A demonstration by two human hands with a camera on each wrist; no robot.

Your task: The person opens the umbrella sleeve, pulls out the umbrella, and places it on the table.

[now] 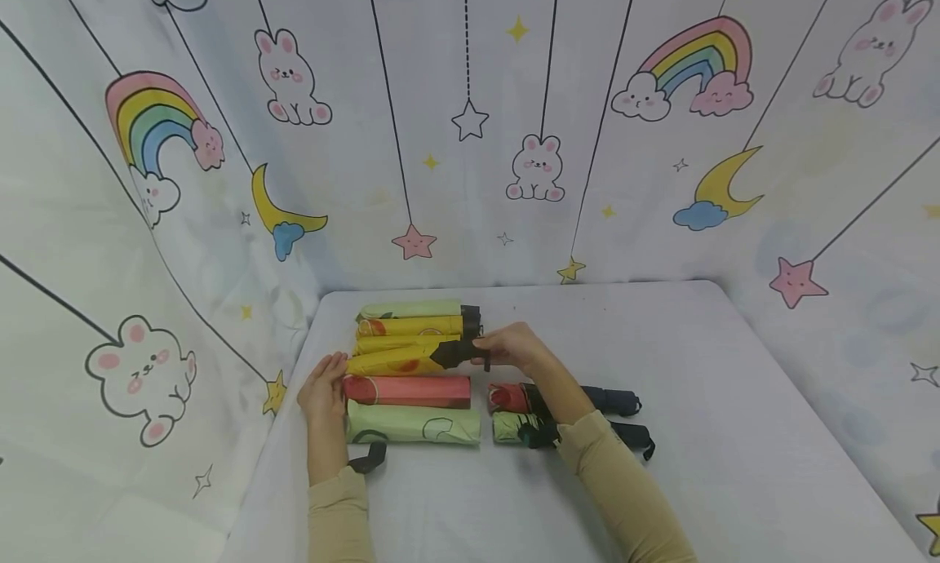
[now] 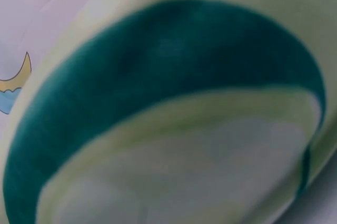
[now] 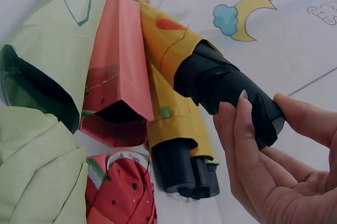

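My right hand pinches the black handle of a folded umbrella, its thumb on one side and fingers on the other. The umbrella's dark end sticks out of a yellow sleeve with an orange print. At the sleeve's far left end, my left hand holds it between thumb and fingers. Directly below lie an empty-looking red sleeve and a pale green sleeve, their right ends gaping in the right wrist view. Pale green fabric with a dark green curve fills the left wrist view.
Sleeved umbrellas lie side by side behind my hands: a pale green one and yellow ones. Under my right forearm are a folded watermelon-print umbrella and a green one, dark handles rightward. A printed curtain borders the white table.
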